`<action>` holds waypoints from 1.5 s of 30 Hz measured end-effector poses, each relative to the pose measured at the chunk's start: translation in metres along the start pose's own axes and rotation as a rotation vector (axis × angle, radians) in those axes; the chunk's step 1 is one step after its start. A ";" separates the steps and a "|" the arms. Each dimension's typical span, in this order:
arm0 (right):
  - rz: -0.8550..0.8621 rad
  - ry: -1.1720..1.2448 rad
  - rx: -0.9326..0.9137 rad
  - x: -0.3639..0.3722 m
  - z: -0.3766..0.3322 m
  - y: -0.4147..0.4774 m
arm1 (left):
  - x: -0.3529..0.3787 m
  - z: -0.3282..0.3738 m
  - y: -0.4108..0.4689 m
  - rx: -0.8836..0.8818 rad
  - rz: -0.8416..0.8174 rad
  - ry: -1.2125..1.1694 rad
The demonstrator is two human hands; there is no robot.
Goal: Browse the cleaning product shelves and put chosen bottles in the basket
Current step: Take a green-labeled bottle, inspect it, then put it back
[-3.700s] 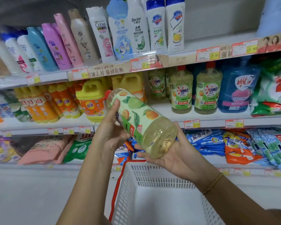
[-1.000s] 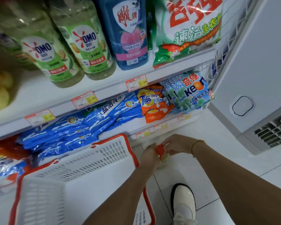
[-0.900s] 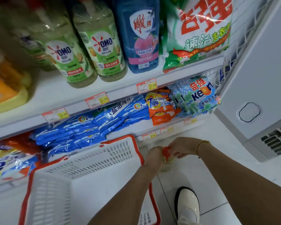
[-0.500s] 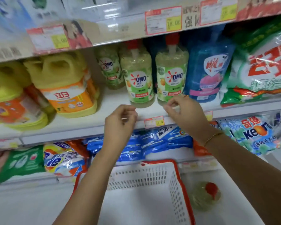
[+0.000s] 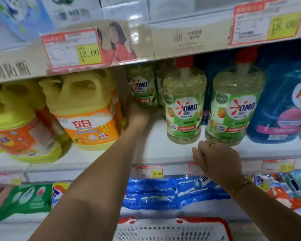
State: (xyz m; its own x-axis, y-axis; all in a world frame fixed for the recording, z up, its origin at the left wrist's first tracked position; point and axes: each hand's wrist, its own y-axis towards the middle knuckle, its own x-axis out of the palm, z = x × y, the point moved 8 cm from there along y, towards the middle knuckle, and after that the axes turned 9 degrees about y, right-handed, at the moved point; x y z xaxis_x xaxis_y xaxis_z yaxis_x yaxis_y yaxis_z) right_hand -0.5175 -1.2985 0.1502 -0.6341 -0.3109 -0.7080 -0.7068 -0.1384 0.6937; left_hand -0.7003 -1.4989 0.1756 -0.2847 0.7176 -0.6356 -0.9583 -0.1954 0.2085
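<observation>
Three green-labelled OMO bottles stand on the middle shelf (image 5: 155, 150). Two are at the front: one (image 5: 184, 108) in the centre and another (image 5: 233, 108) to its right. A third OMO bottle (image 5: 142, 91) stands further back on the left. My left hand (image 5: 137, 115) reaches deep into the shelf and holds the lower part of that rear bottle, hiding its base. My right hand (image 5: 215, 160) hovers at the shelf's front edge with loosely curled fingers, holding nothing. The white basket (image 5: 172, 230) with a red rim shows at the bottom edge.
Yellow jugs (image 5: 87, 112) with orange labels crowd the shelf left of my left arm. A blue refill pouch (image 5: 282, 101) stands at the right. Blue detergent bags (image 5: 163, 192) lie on the lower shelf. Price tags (image 5: 149, 171) line the shelf edges.
My left hand has gone from the shelf's front edge to the rear OMO bottle. The right hand sank slightly to the shelf edge. The view moved closer; the floor bottle is out of view.
</observation>
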 end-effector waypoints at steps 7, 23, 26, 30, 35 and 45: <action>0.062 -0.011 -0.015 0.006 0.005 -0.003 | 0.006 -0.001 0.049 0.026 0.097 -0.190; 0.062 -0.005 -0.052 0.009 0.005 -0.005 | -0.010 0.000 -0.020 -0.027 0.108 -0.154; 0.062 0.015 -0.053 0.010 0.006 -0.006 | -0.028 -0.003 -0.049 -0.012 0.162 -0.116; 0.035 0.011 -0.030 0.013 0.009 -0.006 | -0.046 -0.002 -0.079 -0.015 0.163 -0.164; -0.022 0.012 0.015 0.018 0.013 -0.006 | -0.077 0.018 -0.090 -0.033 0.054 -0.119; -0.252 0.094 0.231 0.001 0.010 0.004 | -0.103 0.022 -0.185 -0.244 -0.413 -0.147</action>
State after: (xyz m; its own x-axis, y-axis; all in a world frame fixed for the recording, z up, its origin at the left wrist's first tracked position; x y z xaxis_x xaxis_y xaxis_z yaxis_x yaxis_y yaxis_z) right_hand -0.5239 -1.2896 0.1506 -0.4066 -0.3804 -0.8306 -0.8965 -0.0089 0.4430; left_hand -0.4933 -1.5223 0.2188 0.1098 0.8514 -0.5130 -0.9731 -0.0130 -0.2299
